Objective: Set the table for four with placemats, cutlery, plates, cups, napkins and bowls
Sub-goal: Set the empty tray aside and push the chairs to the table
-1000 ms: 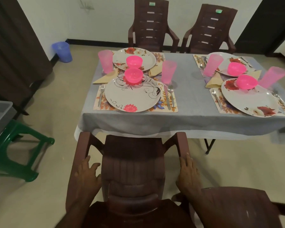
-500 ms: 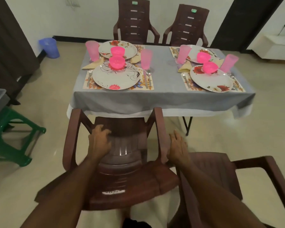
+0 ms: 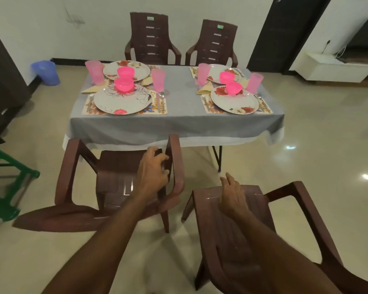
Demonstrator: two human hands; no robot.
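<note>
Set table (image 3: pixel 179 122) at upper centre, beyond left hand (image 3: pixel 152 172) and right hand (image 3: pixel 232 194), fingers relaxed, over brown chairs (image 3: pixel 119 181).

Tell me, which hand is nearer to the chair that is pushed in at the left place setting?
The left hand. It is over that chair, fingers loosely curled beside its right armrest. The right hand is off to the right, resting on the second near chair.

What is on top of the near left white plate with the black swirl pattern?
A pink plastic bowl stands on the far edge of the white plate with black swirls. Its inside cannot be seen. The plate covers the middle of its floral placemat.
</note>
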